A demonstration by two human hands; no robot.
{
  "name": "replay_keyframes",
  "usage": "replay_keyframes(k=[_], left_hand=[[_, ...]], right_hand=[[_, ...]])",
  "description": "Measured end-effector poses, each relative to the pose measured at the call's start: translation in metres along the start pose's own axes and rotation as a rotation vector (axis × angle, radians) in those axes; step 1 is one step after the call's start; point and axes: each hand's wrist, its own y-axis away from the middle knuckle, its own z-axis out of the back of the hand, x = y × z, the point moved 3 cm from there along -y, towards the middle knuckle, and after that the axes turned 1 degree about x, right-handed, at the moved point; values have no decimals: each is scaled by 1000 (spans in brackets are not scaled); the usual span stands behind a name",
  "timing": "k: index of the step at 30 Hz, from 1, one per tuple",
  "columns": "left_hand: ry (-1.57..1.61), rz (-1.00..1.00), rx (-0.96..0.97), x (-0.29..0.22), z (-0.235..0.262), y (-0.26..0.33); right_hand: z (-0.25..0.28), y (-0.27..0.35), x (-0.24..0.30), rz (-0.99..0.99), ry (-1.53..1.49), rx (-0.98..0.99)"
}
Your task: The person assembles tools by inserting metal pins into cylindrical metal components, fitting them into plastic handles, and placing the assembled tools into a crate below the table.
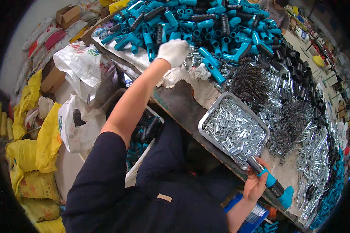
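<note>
Head view: the bare right hand (256, 182) is closed around a teal-and-black handle tool (269, 180), held at the near edge of the workbench (182, 108) beside a metal tray (203, 123) of small silver tubes. The gloved left hand (172, 52) reaches far forward, arm outstretched, into the heap of teal handles (190, 23); I cannot tell whether its fingers grasp anything. Yellow sacks (35, 151) line the floor.

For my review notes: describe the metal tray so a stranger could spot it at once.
Start at the cluttered workbench and go to its near edge, just above the right hand. The metal tray lies there: the only rimmed rectangular container, heaped with small silver tubes.
</note>
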Motion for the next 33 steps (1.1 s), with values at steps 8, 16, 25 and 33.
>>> replay_keyframes(k=[8, 16, 25, 33], left_hand=[[-125, 55, -57, 54, 46, 53], [-241, 13, -278, 45, 13, 40], [-266, 130, 368, -26, -49, -12], [-220, 165, 303, -27, -45, -12]], right_hand=[[0, -12, -22, 5, 17, -23], [-17, -45, -45, 53, 12, 59], [-17, -45, -61, -3, 47, 52], [-10, -46, -63, 10, 56, 9]])
